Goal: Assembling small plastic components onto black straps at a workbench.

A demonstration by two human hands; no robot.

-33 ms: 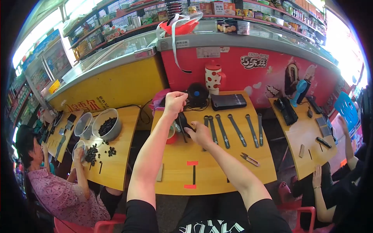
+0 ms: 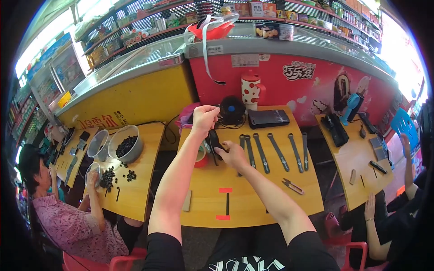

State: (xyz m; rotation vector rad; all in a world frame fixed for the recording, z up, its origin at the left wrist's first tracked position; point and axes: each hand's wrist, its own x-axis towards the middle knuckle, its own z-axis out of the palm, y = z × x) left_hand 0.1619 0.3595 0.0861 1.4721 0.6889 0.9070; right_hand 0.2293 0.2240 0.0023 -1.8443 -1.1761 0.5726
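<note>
Above the far left part of the light-brown wooden table (image 2: 246, 212), the person's two bare hands are close together but apart. The left hand (image 2: 206, 118) is raised higher and farther away; its fingers are curled closed, and whether some thin thing is pinched in the fingertips, I cannot tell. Lower, and a little to its right, the right hand (image 2: 233, 154) is partly closed, with thumb and fingers holding a soft-looking black elongated piece (image 2: 214, 142). This piece lies to the left of the right hand and under the left one; its exact shape is partly hidden.

Just to the left of the piece and below the left hand stands a round red roll (image 2: 200, 163). Beyond the right hand are a round black fan-like device with blue centre (image 2: 231, 109) and a flat black rectangular case (image 2: 268, 118). To the right of this hand, several dark grey flat straps with rounded ends (image 2: 278, 152) lie in a row. Nearer to the person than both hands, a thin black strip (image 2: 228, 204) lies between two red tape pieces (image 2: 223, 217).
</note>
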